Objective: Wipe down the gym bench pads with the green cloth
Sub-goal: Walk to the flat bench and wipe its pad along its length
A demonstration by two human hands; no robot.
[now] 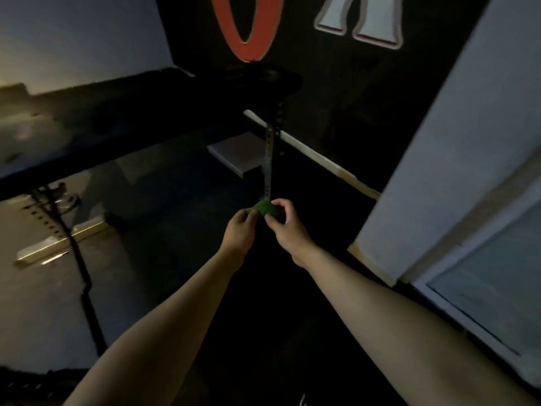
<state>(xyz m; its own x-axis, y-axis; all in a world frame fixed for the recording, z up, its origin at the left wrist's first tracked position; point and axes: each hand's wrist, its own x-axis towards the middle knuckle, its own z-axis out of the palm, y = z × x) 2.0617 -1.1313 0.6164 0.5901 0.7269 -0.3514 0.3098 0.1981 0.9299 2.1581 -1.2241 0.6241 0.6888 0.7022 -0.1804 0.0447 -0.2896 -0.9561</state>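
Cloth status: small bunched green cloth (265, 208) sits between both hands, out front over the dark floor. Left hand (240, 227) pinches its left edge; right hand (283, 221) curls its fingers round the right side. Long black padded gym bench (146, 108) is upper left, well apart from the cloth and blurred. Perforated grey metal upright (270, 159) stands behind the cloth.
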